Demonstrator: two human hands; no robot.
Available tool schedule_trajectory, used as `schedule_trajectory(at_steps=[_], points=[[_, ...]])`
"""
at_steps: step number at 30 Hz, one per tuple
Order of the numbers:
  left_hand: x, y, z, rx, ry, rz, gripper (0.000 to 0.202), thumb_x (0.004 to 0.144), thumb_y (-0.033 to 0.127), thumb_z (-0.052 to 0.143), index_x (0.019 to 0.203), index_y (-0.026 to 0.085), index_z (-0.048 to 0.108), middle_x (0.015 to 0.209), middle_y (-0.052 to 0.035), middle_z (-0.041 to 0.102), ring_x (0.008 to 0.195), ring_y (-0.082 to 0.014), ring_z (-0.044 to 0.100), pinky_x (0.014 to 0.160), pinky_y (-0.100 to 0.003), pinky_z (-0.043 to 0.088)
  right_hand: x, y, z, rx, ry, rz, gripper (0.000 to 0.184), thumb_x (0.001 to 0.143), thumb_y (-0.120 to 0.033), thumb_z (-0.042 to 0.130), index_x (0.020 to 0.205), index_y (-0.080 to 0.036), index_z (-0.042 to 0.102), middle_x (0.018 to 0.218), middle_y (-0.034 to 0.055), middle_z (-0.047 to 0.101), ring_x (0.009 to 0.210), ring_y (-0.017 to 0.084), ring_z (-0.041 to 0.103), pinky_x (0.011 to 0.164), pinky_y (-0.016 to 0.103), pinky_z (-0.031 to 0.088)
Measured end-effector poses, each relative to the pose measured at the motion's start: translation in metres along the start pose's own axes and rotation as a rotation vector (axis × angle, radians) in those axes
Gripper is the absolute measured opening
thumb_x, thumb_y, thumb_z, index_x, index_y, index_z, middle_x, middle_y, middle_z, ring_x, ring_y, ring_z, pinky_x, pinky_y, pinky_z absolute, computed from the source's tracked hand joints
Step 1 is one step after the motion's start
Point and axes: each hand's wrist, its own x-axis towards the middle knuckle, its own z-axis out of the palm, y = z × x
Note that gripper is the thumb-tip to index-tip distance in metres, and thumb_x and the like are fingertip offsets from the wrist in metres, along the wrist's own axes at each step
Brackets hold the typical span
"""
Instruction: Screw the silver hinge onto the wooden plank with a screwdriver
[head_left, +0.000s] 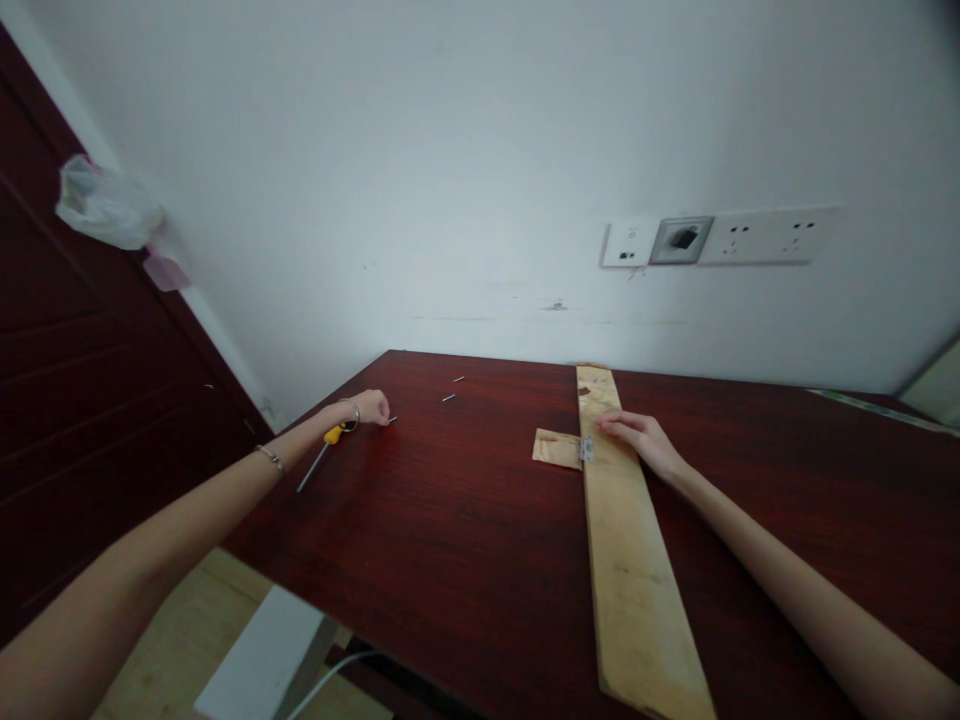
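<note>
My left hand [372,406] is at the far left of the table, its fingertips pinched on a small metal screw [392,420] close to the tabletop. Just below that wrist lies a screwdriver [327,444] with a yellow and black handle. Two more screws [448,398] rest farther back. Stretched fingers of my right hand [637,436] lie on a long wooden board [630,560]; whether anything small is under them I cannot tell. Beside these fingertips a metal hinge [586,450] joins the board's left edge to a short wooden piece [556,449].
The dark red table [480,520] meets a white wall with a row of sockets [757,238]. At left stands a dark door [67,340] with a plastic bag [109,205] hanging by it. Under the front edge are a white box [262,650] and a cable [330,675].
</note>
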Motion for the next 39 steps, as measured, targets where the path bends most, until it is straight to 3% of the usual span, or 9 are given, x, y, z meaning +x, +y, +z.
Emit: schedule_trajectory(at_steps=[6, 16, 22, 26, 30, 34, 36, 39], points=[[0.005, 0.004, 0.005, 0.054, 0.015, -0.055, 0.013, 0.065, 0.018, 0.061, 0.072, 0.015, 0.072, 0.076, -0.0038, 0.07, 0.07, -0.0142, 0.063, 0.055, -0.017, 0.037, -0.001, -0.003, 0.0, -0.01, -0.012, -0.007, 0.027, 0.064, -0.043, 0.07, 0.076, -0.02, 0.076, 0.091, 0.0066, 0.077, 0.099, 0.032, 0.066, 0.099, 0.046, 0.042], [0.002, 0.011, 0.002, 0.054, 0.033, -0.095, 0.014, 0.062, 0.017, 0.062, 0.072, 0.015, 0.071, 0.078, -0.0063, 0.069, 0.069, -0.0159, 0.063, 0.059, -0.019, 0.041, -0.002, -0.006, 0.001, -0.026, -0.014, -0.005, 0.025, 0.061, -0.043, 0.07, 0.072, -0.021, 0.076, 0.086, 0.0055, 0.077, 0.095, 0.033, 0.067, 0.098, 0.047, 0.043], [0.003, 0.012, 0.003, -0.001, 0.072, -0.076, 0.01, 0.06, 0.016, 0.062, 0.066, 0.014, 0.07, 0.069, -0.0045, 0.067, 0.064, -0.0145, 0.061, 0.058, -0.019, 0.039, -0.002, -0.007, 0.001, -0.027, -0.02, -0.006, 0.025, 0.062, -0.044, 0.07, 0.072, -0.021, 0.076, 0.087, 0.0056, 0.077, 0.094, 0.032, 0.067, 0.097, 0.047, 0.044], [0.005, 0.027, -0.007, -0.075, 0.143, -0.013, 0.007, 0.059, 0.016, 0.061, 0.059, 0.014, 0.068, 0.061, -0.0026, 0.065, 0.059, -0.0126, 0.058, 0.057, -0.019, 0.039, -0.002, -0.009, 0.001, -0.02, -0.017, -0.011, 0.025, 0.062, -0.042, 0.071, 0.073, -0.02, 0.076, 0.085, 0.0055, 0.077, 0.091, 0.03, 0.067, 0.094, 0.045, 0.046], [0.014, 0.067, -0.022, -0.223, 0.223, 0.13, 0.013, 0.066, 0.018, 0.059, 0.07, 0.013, 0.071, 0.072, -0.003, 0.069, 0.068, -0.0124, 0.061, 0.064, -0.019, 0.043, -0.003, -0.011, 0.003, -0.007, 0.016, -0.021, 0.024, 0.061, -0.041, 0.07, 0.072, -0.02, 0.075, 0.081, 0.0059, 0.076, 0.084, 0.028, 0.068, 0.087, 0.043, 0.049], [0.023, 0.133, -0.028, -0.397, 0.274, 0.273, 0.021, 0.076, 0.023, 0.056, 0.084, 0.011, 0.072, 0.082, -0.0054, 0.071, 0.074, -0.0125, 0.063, 0.069, -0.02, 0.047, -0.003, -0.016, 0.009, 0.012, 0.076, -0.057, 0.025, 0.063, -0.044, 0.069, 0.071, -0.02, 0.074, 0.08, 0.0068, 0.076, 0.082, 0.027, 0.068, 0.082, 0.042, 0.051], [0.026, 0.17, -0.027, -0.686, 0.334, 0.408, 0.015, 0.072, 0.021, 0.062, 0.077, 0.009, 0.071, 0.08, -0.0067, 0.071, 0.073, -0.0133, 0.063, 0.071, -0.022, 0.048, -0.002, -0.021, 0.013, 0.02, 0.091, -0.084, 0.027, 0.066, -0.046, 0.068, 0.072, -0.02, 0.073, 0.081, 0.007, 0.076, 0.082, 0.026, 0.068, 0.081, 0.042, 0.051], [0.028, 0.226, -0.022, -1.0, 0.299, 0.522, 0.013, 0.068, 0.023, 0.068, 0.071, 0.01, 0.068, 0.07, -0.0042, 0.067, 0.063, -0.0108, 0.06, 0.063, -0.022, 0.048, 0.0, -0.03, 0.018, 0.025, 0.09, -0.135, 0.031, 0.07, -0.049, 0.066, 0.079, -0.021, 0.074, 0.086, 0.0062, 0.076, 0.085, 0.025, 0.068, 0.08, 0.04, 0.053]])
